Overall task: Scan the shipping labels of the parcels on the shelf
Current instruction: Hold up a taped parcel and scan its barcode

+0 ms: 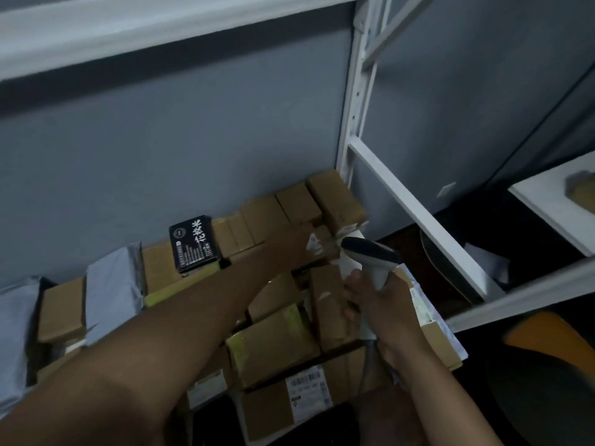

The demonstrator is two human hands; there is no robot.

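Cardboard parcels fill the white shelf [428,220], and several show white shipping labels. My left hand [299,241] reaches across to the back right and grips a small cardboard parcel [328,249], whose white label [314,245] faces the scanner. The hand is blurred and its fingers are hard to make out. My right hand [383,300] grips the handle of a white and grey barcode scanner [370,252]. The scanner's head points left at that label from close by, and its cable [368,358] hangs down.
A black box with white characters [194,243] stands at the back. Grey poly mailers [112,284] lie at the left. A labelled carton [309,394] sits at the front edge. The shelf's diagonal brace [418,214] bounds the right side. Another white surface [553,204] is at far right.
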